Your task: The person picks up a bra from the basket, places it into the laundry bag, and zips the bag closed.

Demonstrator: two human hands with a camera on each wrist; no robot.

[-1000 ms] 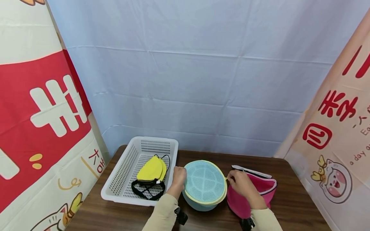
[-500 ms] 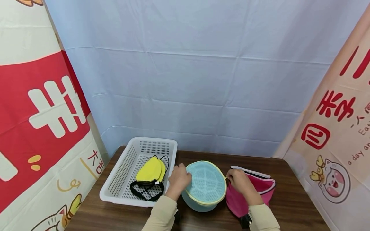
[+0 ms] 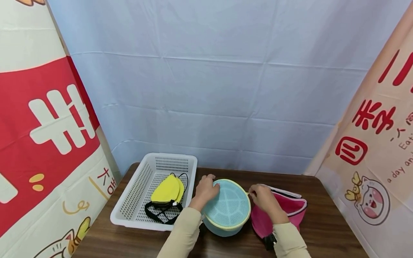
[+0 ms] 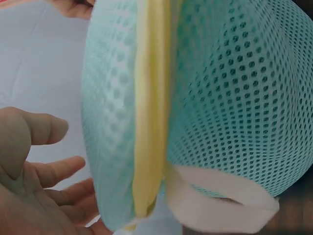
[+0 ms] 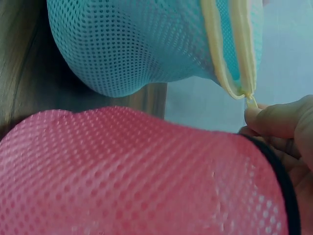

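Note:
A round light-blue mesh laundry bag (image 3: 229, 206) with yellow zipper trim stands on the table between my hands. My right hand (image 3: 262, 197) pinches the zipper pull (image 5: 251, 102) at the bag's right edge, where the trim parts in a narrow gap. At the left rim, my left hand (image 3: 206, 190) hovers with fingers spread, thumb over the lid in the head view. Its fingertips come right beside the mesh top in the left wrist view. A white strap loop (image 4: 222, 198) hangs off the bag's side. Under my right forearm lies a pink mesh bag (image 3: 292, 206), its top gaping.
A white plastic basket (image 3: 124, 193) stands on the left, holding a yellow pouch (image 3: 167, 190) with black straps and a thin cord. The brown wooden table (image 3: 222, 247) ends at a pale blue cloth backdrop (image 3: 206, 107). Printed cloths hang on both sides.
My left hand has loosened from its curled hold at the left rim, spread its fingers and moved slightly back and right. My right hand keeps the zipper pull, shifting a little left.

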